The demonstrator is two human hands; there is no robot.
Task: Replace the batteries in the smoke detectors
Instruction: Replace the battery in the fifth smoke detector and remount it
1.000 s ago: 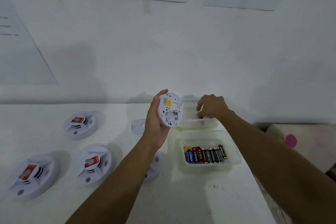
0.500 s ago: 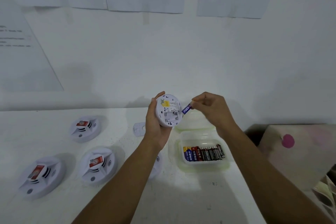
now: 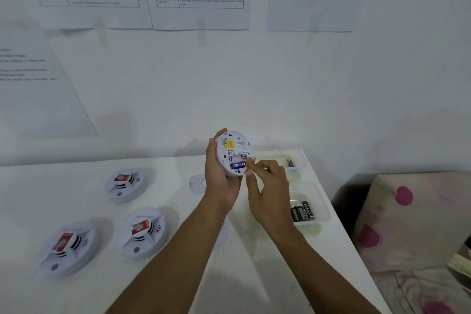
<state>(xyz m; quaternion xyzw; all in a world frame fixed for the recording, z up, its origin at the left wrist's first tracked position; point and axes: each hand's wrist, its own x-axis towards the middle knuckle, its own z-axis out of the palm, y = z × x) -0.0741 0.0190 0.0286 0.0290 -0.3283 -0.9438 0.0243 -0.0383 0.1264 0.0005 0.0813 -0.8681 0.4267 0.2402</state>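
Your left hand [image 3: 221, 181] cradled the smoke detector [image 3: 234, 152] above the bench [image 3: 158, 285] while your right hand's [image 3: 270, 191] grip pinched the blue battery [image 3: 238, 166] into its compartment; it probably needed firm, square seating.

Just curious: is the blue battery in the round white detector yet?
In: the blue battery lies in the held round white detector's slot, right hand fingertips on its end.

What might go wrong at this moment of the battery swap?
The blue battery lies in the white round smoke detector held in mid-air by the left hand; the right hand pressing at its end may tilt the detector or let the battery pop out. Polarity cannot be checked here. The right forearm hangs over the clear tray of black batteries and may knock it.
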